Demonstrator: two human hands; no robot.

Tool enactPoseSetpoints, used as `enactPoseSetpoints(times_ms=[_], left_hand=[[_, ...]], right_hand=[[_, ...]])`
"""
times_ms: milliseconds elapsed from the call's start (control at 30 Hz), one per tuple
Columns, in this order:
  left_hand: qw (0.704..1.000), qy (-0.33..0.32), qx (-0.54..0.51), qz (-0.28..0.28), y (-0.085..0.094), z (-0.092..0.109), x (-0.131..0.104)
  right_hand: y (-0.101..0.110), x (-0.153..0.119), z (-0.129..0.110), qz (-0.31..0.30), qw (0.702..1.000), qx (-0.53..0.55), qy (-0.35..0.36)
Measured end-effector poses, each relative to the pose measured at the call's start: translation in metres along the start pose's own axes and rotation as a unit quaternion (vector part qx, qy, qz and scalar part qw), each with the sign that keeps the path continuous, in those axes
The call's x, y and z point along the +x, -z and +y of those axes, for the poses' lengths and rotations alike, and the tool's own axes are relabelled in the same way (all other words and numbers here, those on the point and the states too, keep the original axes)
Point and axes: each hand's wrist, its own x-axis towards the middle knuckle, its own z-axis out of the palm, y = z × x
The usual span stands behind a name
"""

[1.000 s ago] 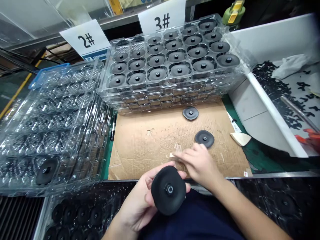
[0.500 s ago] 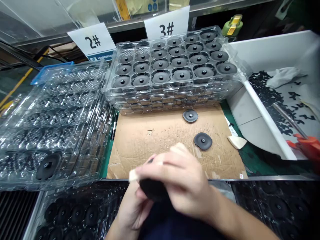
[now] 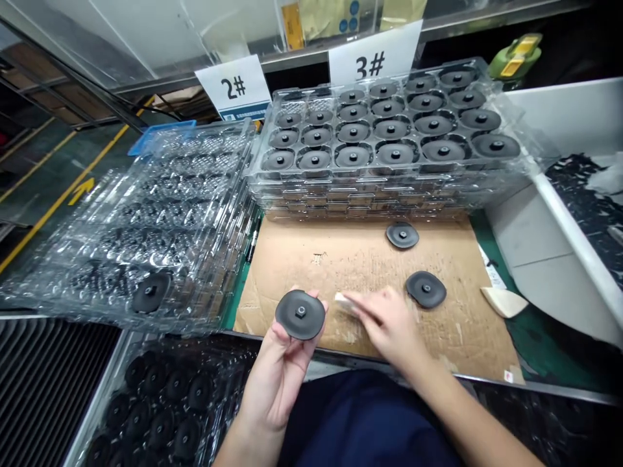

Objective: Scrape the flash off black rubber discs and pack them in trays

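My left hand point(image 3: 285, 363) grips a black, rounded disc point(image 3: 300, 314) with a small raised hub, its face turned up toward me. Close to its right, my right hand point(image 3: 389, 321) pinches a small whitish piece point(image 3: 342, 298), blurred, whose kind I cannot make out. The piece is apart from the disc. Two similar discs lie on the cardboard sheet point(image 3: 292, 250): a nearer disc point(image 3: 426, 289) just right of my right hand, and a farther disc point(image 3: 402, 235) behind it.
Stacked clear trays point(image 3: 360, 170) full of discs stand at the back. Left is another clear tray stack point(image 3: 195, 214) with a single disc point(image 3: 151, 292) in front. A white bin point(image 3: 530, 240) of black scraps sits right, near a pale wedge-shaped piece point(image 3: 504, 302). Below left lies a disc-filled tray point(image 3: 209, 363).
My hands have parted: the right hand has moved off the disc with the whitish piece, and the left now shows the disc's hub side. The view has swung left.
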Motion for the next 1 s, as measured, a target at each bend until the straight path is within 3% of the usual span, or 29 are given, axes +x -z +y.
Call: enactPoseSetpoints(times_ms=[67,133,233,300,367,433,500,533,633,667,800,833,933,1000], left_hand=[[1.0,0.006,-0.004,-0.006,0.001,0.001,-0.001],[1.0,0.015,0.001,-0.015,-0.001,-0.001,-0.002],[0.999,0.009,0.018,-0.027,-0.005,-0.007,-0.003],[0.999,0.005,0.035,-0.026,-0.007,-0.011,-0.004],[0.998,0.018,0.052,-0.015,-0.006,-0.015,-0.004],[0.998,0.024,0.063,-0.007,-0.005,-0.017,-0.005],[0.997,0.016,0.073,-0.013,-0.005,-0.017,-0.005],[0.997,0.014,0.079,-0.018,-0.006,-0.017,-0.006],[0.995,0.026,0.097,-0.01,-0.008,-0.015,-0.007],[0.995,0.026,0.1,-0.004,-0.008,-0.013,-0.007],[0.994,0.008,0.108,-0.019,-0.005,-0.01,-0.007],[0.993,0.005,0.112,-0.024,-0.005,-0.01,-0.007],[0.993,0.012,0.113,-0.022,-0.006,-0.008,-0.007],[0.995,0.021,0.095,-0.032,-0.006,-0.005,-0.007]], right_hand=[[-0.005,-0.01,0.008,-0.014,1.0,-0.008,0.009],[0.001,-0.013,0.001,-0.015,1.0,-0.007,0.003],[0.024,-0.004,-0.033,0.027,0.997,0.067,-0.017],[0.039,0.004,-0.06,0.053,0.989,0.139,0.007],[0.049,0.011,-0.081,0.026,0.986,0.157,0.041],[0.053,0.015,-0.091,-0.055,0.984,0.156,0.063],[0.053,0.018,-0.094,-0.109,0.98,0.151,0.072],[0.051,0.019,-0.094,-0.099,0.982,0.144,0.071],[0.046,0.018,-0.094,0.004,0.989,0.13,0.066],[0.045,0.016,-0.094,0.01,0.988,0.14,0.069],[0.048,0.014,-0.094,-0.099,0.976,0.18,0.077],[0.047,0.016,-0.095,-0.09,0.979,0.17,0.07],[0.041,0.021,-0.098,0.012,0.985,0.153,0.075],[0.042,0.019,-0.099,0.009,0.978,0.183,0.101]])
